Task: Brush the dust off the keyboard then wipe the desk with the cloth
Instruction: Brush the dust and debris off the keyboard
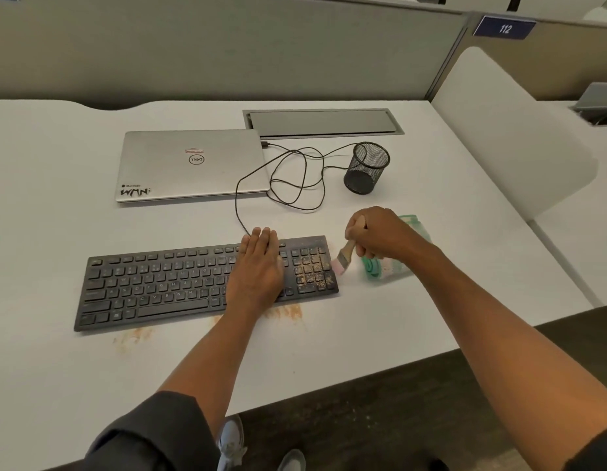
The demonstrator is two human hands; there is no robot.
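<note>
On keyboard (207, 283), flat left hand (258, 263)

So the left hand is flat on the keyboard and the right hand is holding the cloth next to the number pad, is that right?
Not quite. The head view shows the right hand holding a brush, not the cloth, which lies on the desk beneath that hand. The rest stands: the left hand lies flat on the keyboard, and the brush is beside the number pad.

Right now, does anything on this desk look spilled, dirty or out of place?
Yes. Orange-brown dust speckles the number pad at the right end of the keyboard, and smears of the same dust mark the desk along its front edge. The cable lies in loose tangled loops.
</note>
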